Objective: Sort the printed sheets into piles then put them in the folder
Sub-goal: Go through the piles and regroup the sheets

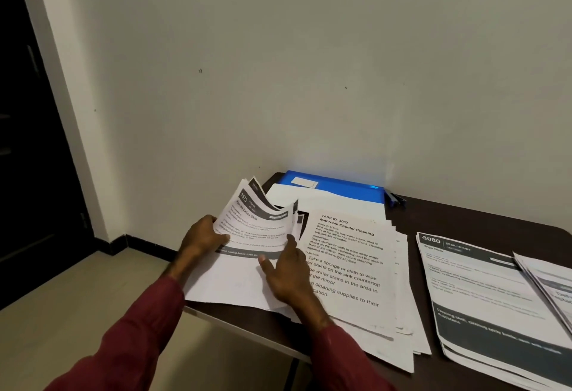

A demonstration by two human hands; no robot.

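Sorting under way, filing not begun.
Pinching curled white printed sheets at the dark bench near corner in left hand fingers, right hand fingers spread on them; sorted paper piles beside; blue plastic folder beyond, seemingly unfilled.

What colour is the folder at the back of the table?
Bright blue, with a small white label; the folder shows in the head view.

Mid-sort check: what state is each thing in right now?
onion-skin sheaf, curled upward
left hand, grips the sheaf's left edge
right hand, straight fingers touch that sheaf
bathroom pile, flat, fanned
3080 pile, flat
blue folder, flat by wall, partly under paper
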